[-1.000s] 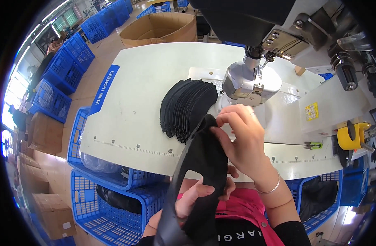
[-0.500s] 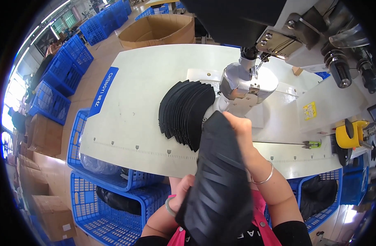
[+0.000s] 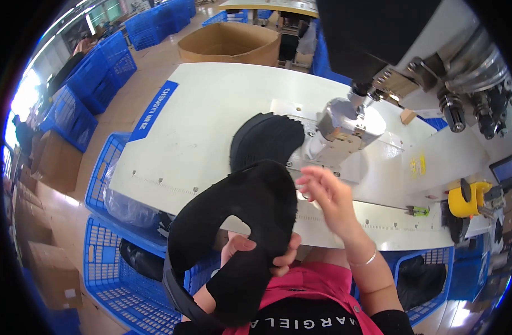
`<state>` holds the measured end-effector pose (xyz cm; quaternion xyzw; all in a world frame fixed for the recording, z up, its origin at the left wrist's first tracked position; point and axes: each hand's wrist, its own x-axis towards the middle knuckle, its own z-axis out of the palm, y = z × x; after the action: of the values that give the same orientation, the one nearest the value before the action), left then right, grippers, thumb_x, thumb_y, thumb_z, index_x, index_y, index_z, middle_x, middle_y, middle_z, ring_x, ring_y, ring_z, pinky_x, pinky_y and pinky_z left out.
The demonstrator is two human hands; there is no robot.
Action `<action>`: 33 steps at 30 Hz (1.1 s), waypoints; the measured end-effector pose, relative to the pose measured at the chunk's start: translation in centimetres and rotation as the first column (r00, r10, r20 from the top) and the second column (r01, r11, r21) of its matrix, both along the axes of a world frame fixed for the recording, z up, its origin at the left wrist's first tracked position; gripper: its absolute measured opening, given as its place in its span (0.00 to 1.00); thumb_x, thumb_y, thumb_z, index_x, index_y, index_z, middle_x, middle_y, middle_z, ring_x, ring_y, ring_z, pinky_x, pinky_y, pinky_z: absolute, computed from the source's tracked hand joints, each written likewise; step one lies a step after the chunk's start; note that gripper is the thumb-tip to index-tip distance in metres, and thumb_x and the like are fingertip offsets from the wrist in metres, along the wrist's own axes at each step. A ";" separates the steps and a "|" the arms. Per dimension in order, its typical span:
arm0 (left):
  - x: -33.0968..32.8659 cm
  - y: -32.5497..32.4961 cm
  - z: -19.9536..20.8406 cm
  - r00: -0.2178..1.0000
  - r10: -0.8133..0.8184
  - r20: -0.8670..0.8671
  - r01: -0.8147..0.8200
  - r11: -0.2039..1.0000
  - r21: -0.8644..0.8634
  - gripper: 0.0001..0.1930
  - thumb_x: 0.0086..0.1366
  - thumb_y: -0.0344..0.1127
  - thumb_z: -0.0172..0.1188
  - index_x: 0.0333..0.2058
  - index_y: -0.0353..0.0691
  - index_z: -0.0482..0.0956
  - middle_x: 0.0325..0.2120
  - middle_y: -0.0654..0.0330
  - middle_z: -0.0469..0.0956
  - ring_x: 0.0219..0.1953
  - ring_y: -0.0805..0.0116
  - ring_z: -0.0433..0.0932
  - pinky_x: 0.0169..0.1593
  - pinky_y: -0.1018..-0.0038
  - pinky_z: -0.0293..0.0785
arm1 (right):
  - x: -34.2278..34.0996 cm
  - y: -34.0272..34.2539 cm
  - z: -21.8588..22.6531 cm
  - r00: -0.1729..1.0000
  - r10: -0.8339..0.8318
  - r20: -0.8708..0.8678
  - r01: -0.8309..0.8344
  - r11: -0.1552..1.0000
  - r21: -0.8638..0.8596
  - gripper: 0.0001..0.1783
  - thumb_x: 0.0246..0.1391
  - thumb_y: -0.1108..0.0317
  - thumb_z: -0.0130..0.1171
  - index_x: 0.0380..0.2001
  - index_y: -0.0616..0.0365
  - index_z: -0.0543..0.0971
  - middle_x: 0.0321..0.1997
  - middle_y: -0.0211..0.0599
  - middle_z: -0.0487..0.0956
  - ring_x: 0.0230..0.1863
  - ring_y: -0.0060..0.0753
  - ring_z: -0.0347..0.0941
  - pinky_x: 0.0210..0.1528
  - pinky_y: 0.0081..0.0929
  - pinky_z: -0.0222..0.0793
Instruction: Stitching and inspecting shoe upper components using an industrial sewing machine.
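Note:
A large black shoe upper [image 3: 261, 195], curved and with an opening in its middle, hangs before my body over the table's front edge. My left hand [image 3: 239, 244] grips it: the thumb shows at the opening and the fingertips at the right edge. Just right of the upper, my right hand [image 3: 331, 198] is raised with its fingers apart, holding nothing. Beyond the upper, a stack of black curved pieces [image 3: 267, 139] lies on the white table [image 3: 200, 111], its near part hidden. The metal post of a sewing machine [image 3: 341, 124] stands right of the stack.
The dark machine head [image 3: 373, 33] overhangs the table at upper right. Green-handled snips [image 3: 418, 211] lie on the right, near a yellow device [image 3: 465, 198]. Blue baskets [image 3: 108, 279] flank me below the table edge. A cardboard box [image 3: 228, 42] stands behind the table.
The black upper has turned and spread out, now showing its opening, and sits further left. My right hand has let go of it and stands apart. The view has shifted.

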<state>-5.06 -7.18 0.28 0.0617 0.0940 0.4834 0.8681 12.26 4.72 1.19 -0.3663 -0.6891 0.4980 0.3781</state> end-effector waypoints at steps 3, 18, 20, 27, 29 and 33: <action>-4.5 -2.2 -1.4 0.621 0.452 -0.640 -0.540 0.839 0.068 0.31 0.45 0.38 0.55 0.51 0.33 0.68 0.32 0.60 0.74 0.34 0.70 0.71 0.35 0.77 0.67 | 0.1 -2.1 -2.1 0.842 0.006 0.539 -0.355 0.757 0.548 0.29 0.50 0.62 0.61 0.56 0.53 0.69 0.57 0.42 0.71 0.57 0.40 0.68 0.57 0.38 0.63; -16.0 -2.1 -7.6 -0.783 0.030 -0.621 -0.453 0.656 0.604 0.47 0.45 0.36 0.61 0.63 0.37 0.47 0.46 0.42 0.59 0.45 0.41 0.69 0.44 0.57 0.73 | 1.7 -2.6 -4.6 0.401 0.109 0.910 -0.855 0.401 0.329 0.42 0.37 0.55 0.67 0.60 0.43 0.66 0.67 0.42 0.59 0.68 0.51 0.53 0.65 0.66 0.40; -15.7 -1.6 -7.7 -0.760 0.050 -0.648 -0.473 0.642 0.604 0.48 0.43 0.34 0.63 0.63 0.38 0.47 0.46 0.43 0.58 0.45 0.41 0.69 0.45 0.57 0.73 | 2.3 -1.9 -5.7 0.416 0.093 0.905 -0.862 0.358 0.360 0.42 0.37 0.55 0.67 0.60 0.43 0.66 0.67 0.43 0.58 0.68 0.51 0.51 0.65 0.67 0.38; -15.5 -1.8 -7.4 -0.755 0.044 -0.654 -0.511 0.586 0.629 0.46 0.43 0.38 0.67 0.61 0.38 0.53 0.45 0.46 0.63 0.48 0.46 0.68 0.49 0.60 0.70 | 2.5 -1.3 -7.4 0.441 0.049 0.896 -0.872 0.261 0.414 0.46 0.39 0.55 0.66 0.63 0.48 0.60 0.69 0.50 0.52 0.71 0.55 0.43 0.65 0.71 0.32; -15.0 -1.7 -6.8 -0.812 -0.004 -0.583 -0.476 0.582 0.659 0.47 0.43 0.39 0.67 0.61 0.36 0.54 0.44 0.46 0.65 0.48 0.48 0.68 0.48 0.62 0.70 | 2.3 -1.2 -7.4 0.500 0.000 0.866 -0.837 0.258 0.483 0.42 0.44 0.55 0.62 0.63 0.52 0.59 0.69 0.51 0.53 0.71 0.56 0.43 0.65 0.71 0.33; -11.1 -4.2 -6.9 -0.753 -0.129 -0.646 -0.587 0.576 0.569 0.46 0.45 0.44 0.62 0.61 0.29 0.53 0.43 0.47 0.67 0.45 0.51 0.68 0.45 0.63 0.69 | 2.3 -0.5 -8.2 0.493 -0.099 0.864 -0.843 0.190 0.503 0.32 0.59 0.52 0.46 0.63 0.55 0.58 0.69 0.51 0.53 0.71 0.55 0.44 0.66 0.66 0.36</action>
<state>-16.16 -11.37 -6.58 0.2019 0.8855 0.4181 -0.0200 14.55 4.22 -6.98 -0.0325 -0.9929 -0.1115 0.0265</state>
